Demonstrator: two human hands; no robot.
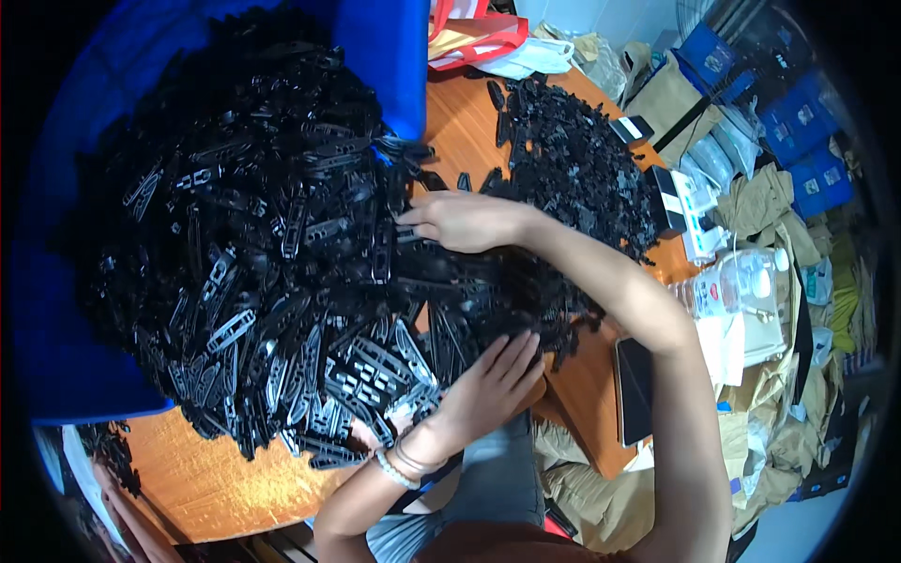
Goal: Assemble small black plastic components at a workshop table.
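Note:
A large heap of long black plastic parts (291,235), slotted and with rounded ends, spills out of a blue bin (399,75) onto the table. At the heap's right side, my right hand (469,221) has its fingers curled together among the parts; whatever lies between the fingertips is hidden. Nearer to me, my left hand (493,380), with bracelets at the wrist, rests its stretched fingers against the dark parts at the heap's near right edge. Between the two hands, more black parts (497,291) lie in shadow, too dark to tell apart.
Small black pieces (582,169) cover the table's far right. Beside them stand a white-and-black box (668,199) and clear plastic bottles (723,291). A black flat device (634,389) lies at the right edge. Another person's arm (127,511) shows at lower left. Brown bags (601,479) crowd the floor.

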